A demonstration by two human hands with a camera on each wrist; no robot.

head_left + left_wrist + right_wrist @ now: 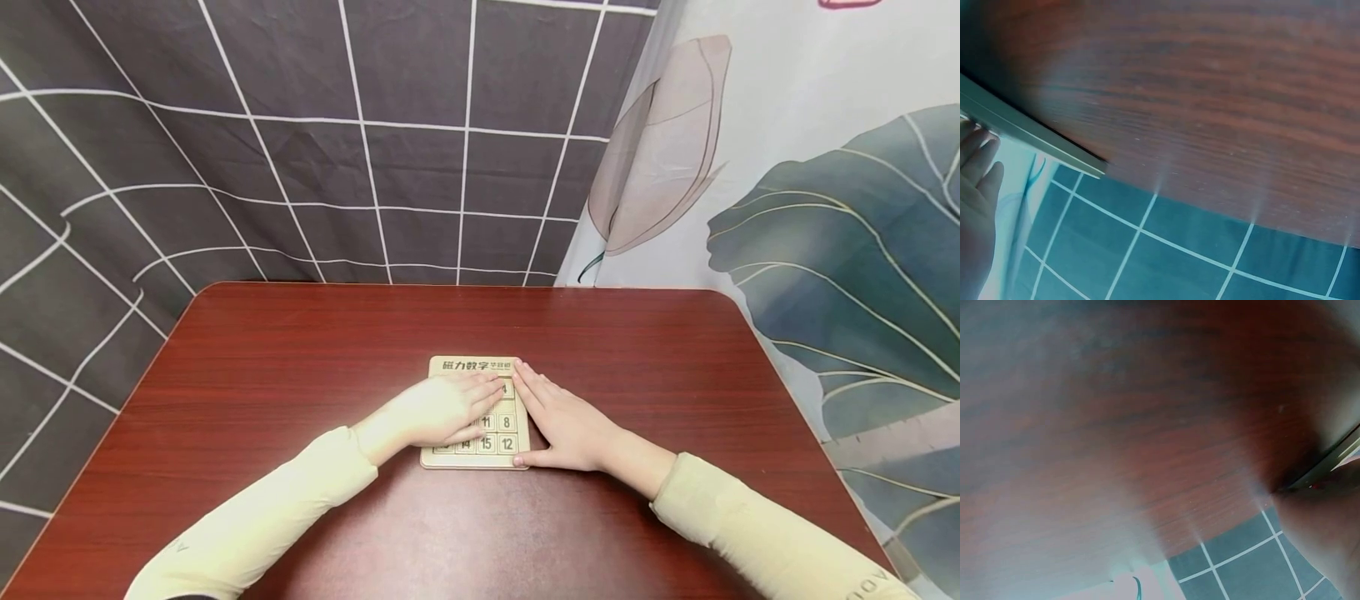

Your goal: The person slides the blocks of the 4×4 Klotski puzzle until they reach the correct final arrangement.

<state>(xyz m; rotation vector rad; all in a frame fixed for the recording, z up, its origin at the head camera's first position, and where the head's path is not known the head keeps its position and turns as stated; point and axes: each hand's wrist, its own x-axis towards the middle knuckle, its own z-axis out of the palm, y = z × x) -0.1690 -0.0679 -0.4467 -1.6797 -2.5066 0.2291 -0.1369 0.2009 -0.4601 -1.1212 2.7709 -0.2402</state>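
A cream number sliding puzzle point(474, 461) lies flat on the table, with dark lettering along its top edge. My left hand point(441, 410) rests across its left and middle part with nearly straight fingers, hiding many tiles. The tiles 4, 11, 8, 15 and 12 show beside it, and a tile-free slot shows under the 4. Along the puzzle's right side lies my right hand point(567, 423), its straight fingers at the upper right corner and its thumb at the lower right one. The puzzle's side edge point(1041, 136) shows in the left wrist view.
The reddish-brown wooden table point(300, 333) extends around the puzzle on all sides. Behind it hangs a dark grey cloth point(412, 167) with a white grid. A white curtain point(750, 108) with large leaf prints hangs at the right.
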